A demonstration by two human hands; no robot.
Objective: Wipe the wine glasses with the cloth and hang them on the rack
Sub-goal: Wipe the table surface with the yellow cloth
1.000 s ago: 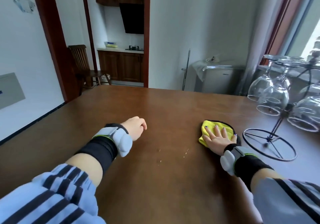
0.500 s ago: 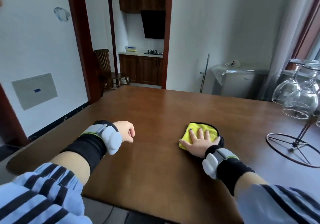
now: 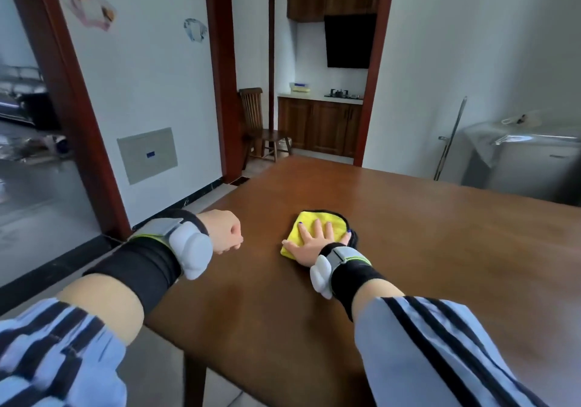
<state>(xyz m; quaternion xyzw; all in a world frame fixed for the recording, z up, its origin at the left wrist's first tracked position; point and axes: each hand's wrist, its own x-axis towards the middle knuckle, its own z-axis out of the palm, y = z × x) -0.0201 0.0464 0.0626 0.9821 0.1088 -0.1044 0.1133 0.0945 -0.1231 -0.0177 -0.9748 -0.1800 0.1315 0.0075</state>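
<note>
Walls (image 3: 151, 70) in white are framing a doorway to a kitchen with dark cabinets (image 3: 319, 126) and a chair (image 3: 256, 123). Nearer, the brown table (image 3: 440, 249) is carrying the yellow cloth (image 3: 317, 225), which the right hand (image 3: 312, 243) is pressing flat with fingers spread, gripping nothing. The left hand (image 3: 224, 232) is curling into an empty fist at the table's left corner.

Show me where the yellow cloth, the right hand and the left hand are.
yellow cloth (image 3: 309, 221): head view, bare upper left part.
right hand (image 3: 311, 243): head view, back of the hand.
left hand (image 3: 224, 232): head view, back of the fist.
</note>
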